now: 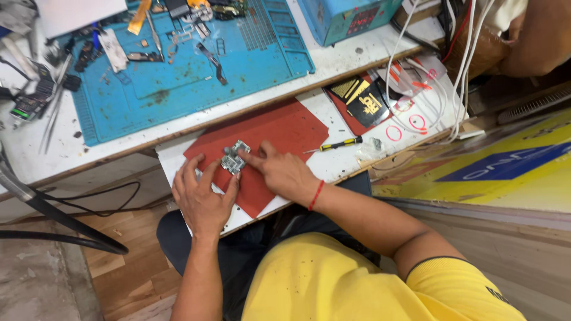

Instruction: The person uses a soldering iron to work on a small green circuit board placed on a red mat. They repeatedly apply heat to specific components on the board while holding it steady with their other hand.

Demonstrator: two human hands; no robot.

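1. Head view: left hand point(201, 199) lies half-open on the red mat point(267, 142), its fingertips steadying the small metal circuit part point(234, 159) from below and beside
2. Right hand point(284, 174) is loosely curled, forefinger pressed against the part's right edge, gripping nothing
3. That part lies flat on the mat, on the white pull-out board point(333, 166)
4. A yellow-handled screwdriver point(336, 144) lies near the right hand; the blue work mat point(190, 71) with small tools sits on the bench above
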